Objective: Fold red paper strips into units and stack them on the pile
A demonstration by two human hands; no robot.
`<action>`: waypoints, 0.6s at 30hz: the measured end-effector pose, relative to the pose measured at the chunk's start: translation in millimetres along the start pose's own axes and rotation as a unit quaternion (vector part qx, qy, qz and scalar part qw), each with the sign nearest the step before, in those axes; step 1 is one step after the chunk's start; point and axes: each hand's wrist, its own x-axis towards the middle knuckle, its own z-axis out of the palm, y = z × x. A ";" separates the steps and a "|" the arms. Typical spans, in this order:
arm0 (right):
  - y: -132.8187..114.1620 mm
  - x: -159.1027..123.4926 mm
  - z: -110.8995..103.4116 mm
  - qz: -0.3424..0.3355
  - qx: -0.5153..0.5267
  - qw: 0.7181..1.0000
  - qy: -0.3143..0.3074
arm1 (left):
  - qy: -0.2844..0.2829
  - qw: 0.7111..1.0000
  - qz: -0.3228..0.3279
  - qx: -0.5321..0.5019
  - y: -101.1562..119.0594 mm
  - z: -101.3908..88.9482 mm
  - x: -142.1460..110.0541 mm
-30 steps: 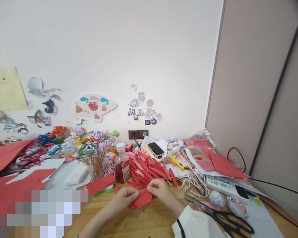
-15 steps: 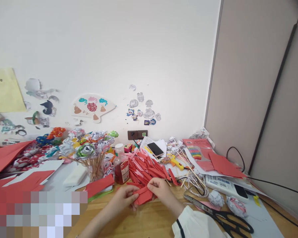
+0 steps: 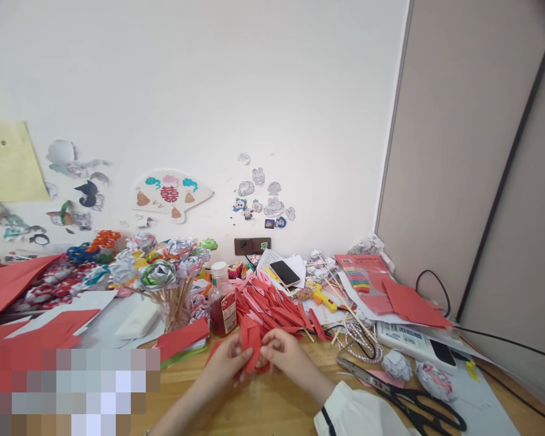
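Observation:
A folded strip of red paper (image 3: pixel 251 344) stands nearly upright between my hands, over the front of the wooden table. My left hand (image 3: pixel 231 358) pinches it at the lower left, thumb across its face. On the other side, the bent thumb and fingers of my right hand (image 3: pixel 279 352) close at the paper's right edge; some fingertips are hidden behind it. Right behind the hands lies a heap of folded red paper strips (image 3: pixel 272 306). A bottle with a red label (image 3: pixel 222 303) stands at the heap's left.
Large black-handled scissors (image 3: pixel 418 396) lie at the right front, near crumpled paper balls (image 3: pixel 396 365). A yellow glue gun (image 3: pixel 323 298) and a phone (image 3: pixel 284 273) lie behind the heap. Paper flowers on sticks (image 3: pixel 163 272) stand left. Red sheets (image 3: pixel 411 303) lie at the far right.
The red paper has turned from lying slanted between both hands to nearly upright. My left hand has shifted slightly left, and my right hand has moved down to its right edge.

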 end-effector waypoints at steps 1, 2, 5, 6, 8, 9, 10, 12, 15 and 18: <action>2.3 0.4 1.6 0.011 -0.009 1.000 -0.006 | 0.003 1.000 -0.003 -0.020 -1.9 -0.6 1.6; 4.2 0.6 3.4 0.018 -0.016 1.000 -0.004 | 0.003 0.999 -0.008 -0.037 -3.9 -0.6 2.7; 6.3 0.7 8.8 0.002 -0.041 0.999 0.022 | 0.001 0.998 -0.031 -0.063 -9.8 2.9 3.3; 5.7 0.5 9.9 -0.011 -0.053 0.998 0.033 | -0.001 0.997 -0.041 -0.062 -10.9 4.6 2.9; 3.3 -0.1 10.1 -0.042 -0.090 0.994 0.051 | 0.005 0.998 -0.051 -0.048 -10.3 6.5 1.5; 2.0 -0.4 9.2 -0.056 -0.113 0.990 0.059 | 0.011 0.998 -0.049 -0.034 -8.4 6.3 0.7; 0.8 -0.5 7.7 -0.065 -0.136 0.986 0.067 | 0.025 0.999 -0.038 -0.019 -5.4 5.0 0.0; -0.8 -0.1 3.5 -0.063 -0.155 0.983 0.072 | 0.078 0.997 0.014 0.000 2.4 -0.1 -1.2; -1.6 1.7 -3.4 -0.029 -0.116 0.991 0.060 | 0.086 0.996 0.032 -0.008 11.9 -10.1 -1.6; -2.4 3.3 -7.8 -0.023 -0.079 0.995 0.058 | 0.077 0.996 0.051 0.002 12.4 -15.5 -0.8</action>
